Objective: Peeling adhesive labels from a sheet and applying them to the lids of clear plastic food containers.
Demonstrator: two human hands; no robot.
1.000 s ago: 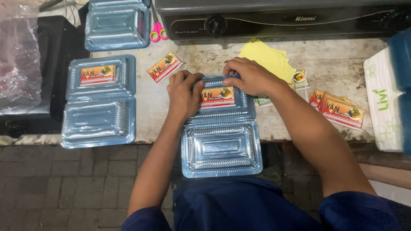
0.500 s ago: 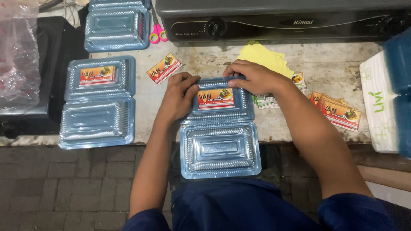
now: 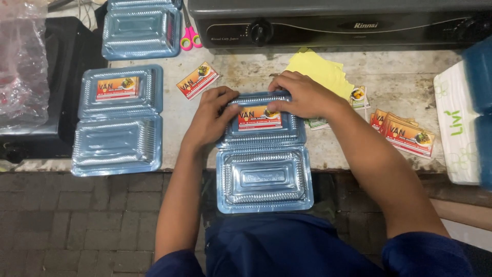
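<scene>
Clear hinged container (image 3: 264,154) lay open on the near edge of the worktop (image 3: 400,72), lower half overhanging toward the lap. Printed label (image 3: 259,118), orange and red, sat on the upper half. Left hand (image 3: 211,119) pressed flat on that half's left rim, fingers spread, gripping nothing. Right hand (image 3: 302,95) curled over the top right corner, fingertips down on the label's edge; nothing held there either, only pressed.

Noted alongside: second open container (image 3: 118,120) to the left, already labelled on its upper half; stack of more containers (image 3: 141,31) at far left; loose label (image 3: 198,80) just beyond the left hand; pile of labels (image 3: 405,132) to the right, well apart from the work. Yellow backing sheet (image 3: 320,72) under the right wrist. Pink-handled scissors (image 3: 190,37) by the stove (image 3: 338,23).

Risks, judged from this state only:
- Thin plastic, ribbed and flexible; uneven pressure likely to leave the label creased or bubbled.
- Label possibly skewed if one corner tacked before the other.
- Overhanging half unsupported; could tip the container off the edge if both hands lifted together.
- Rim could buckle under the left palm.
- Loose label near the left hand could be brushed off or stuck to a sleeve
</scene>
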